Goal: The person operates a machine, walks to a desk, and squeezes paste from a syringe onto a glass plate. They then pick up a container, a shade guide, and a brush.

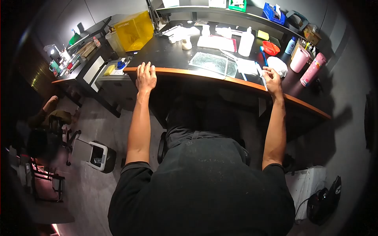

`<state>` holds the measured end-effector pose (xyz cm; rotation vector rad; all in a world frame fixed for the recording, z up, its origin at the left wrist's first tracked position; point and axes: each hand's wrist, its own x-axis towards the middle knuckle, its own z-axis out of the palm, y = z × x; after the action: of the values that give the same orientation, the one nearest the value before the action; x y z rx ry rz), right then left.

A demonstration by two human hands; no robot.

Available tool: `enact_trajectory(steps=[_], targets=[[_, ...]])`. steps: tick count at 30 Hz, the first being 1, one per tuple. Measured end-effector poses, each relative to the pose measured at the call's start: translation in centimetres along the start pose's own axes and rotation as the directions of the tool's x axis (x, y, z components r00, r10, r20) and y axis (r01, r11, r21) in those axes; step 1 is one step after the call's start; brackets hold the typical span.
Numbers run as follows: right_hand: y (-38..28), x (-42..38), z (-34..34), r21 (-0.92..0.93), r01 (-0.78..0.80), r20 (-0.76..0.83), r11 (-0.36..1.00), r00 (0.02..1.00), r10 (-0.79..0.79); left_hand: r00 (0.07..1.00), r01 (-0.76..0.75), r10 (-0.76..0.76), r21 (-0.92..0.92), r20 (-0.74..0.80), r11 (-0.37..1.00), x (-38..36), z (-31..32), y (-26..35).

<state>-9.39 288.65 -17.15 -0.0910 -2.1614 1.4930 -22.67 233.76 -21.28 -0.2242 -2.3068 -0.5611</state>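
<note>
My left hand (146,77) lies flat on the wooden front edge of the black desk (169,55), fingers spread and holding nothing. My right hand (272,78) rests on the same edge further right, fingers curled by some white paper (247,66) and a thin blue pen-like thing (263,56); whether it grips anything is unclear. A clear plastic sheet (212,63) lies on the desk between the hands. Both bare arms reach forward from my black shirt.
A yellow-hooded machine (134,30) stands at the desk's back left. A white bottle (245,42), red bowl (270,48), and two pink tumblers (313,69) sit at right. A small bin (97,155) stands on the floor at left, a bag (325,200) at right.
</note>
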Motion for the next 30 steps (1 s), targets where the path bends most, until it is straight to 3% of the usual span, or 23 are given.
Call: enact_trajectory(steps=[3, 5, 7, 9, 11, 18, 21, 24, 30], targets=[[0.9, 0.4, -0.2, -0.056, 0.028, -0.030, 0.998, 0.999, -0.030, 0.995, -0.057, 0.056, -0.020, -0.085, 0.998, -0.4, -0.1, 0.1], [1.4, 0.5, -0.3, -0.120, 0.056, -0.046, 0.991, 0.997, -0.062, 0.914, -0.356, 0.342, -0.029, -0.217, 0.934, -0.1, 2.0, -3.7], [1.0, 0.3, -0.2, -0.089, 0.017, -0.057, 0.996, 0.998, -0.022, 0.882, -0.405, 0.385, -0.020, -0.273, 0.914, -0.2, 1.4, -3.4], [1.3, 0.3, -0.2, -0.080, 0.034, -0.039, 0.996, 0.999, -0.037, 0.907, -0.373, 0.350, -0.063, -0.233, 0.926, -0.7, 0.0, -2.2], [0.7, -0.2, 0.0, -0.208, 0.063, -0.092, 0.976, 0.992, -0.084, 0.981, -0.146, 0.135, -0.075, -0.142, 0.986, -1.3, -0.7, -0.5], [0.8, -0.1, -0.1, -0.286, 0.090, -0.102, 0.954, 0.987, -0.123, 0.980, -0.140, 0.139, 0.003, -0.140, 0.990, -2.3, -0.8, 1.0], [-0.4, -0.8, 0.3, -0.259, 0.057, -0.123, 0.964, 0.988, -0.092, 0.979, -0.155, 0.155, 0.012, -0.134, 0.988, -2.2, -0.9, 1.1], [-0.9, -1.1, 0.5, -0.095, 0.052, -0.119, 0.994, 0.991, -0.063, 0.968, -0.201, 0.202, 0.020, -0.151, 0.979, -2.1, -0.7, 0.8], [-1.6, -2.0, 0.6, -0.138, 0.044, -0.142, 0.989, 0.988, -0.064, 0.969, -0.192, 0.188, -0.004, -0.161, 0.981, -2.1, -0.5, 1.2]])
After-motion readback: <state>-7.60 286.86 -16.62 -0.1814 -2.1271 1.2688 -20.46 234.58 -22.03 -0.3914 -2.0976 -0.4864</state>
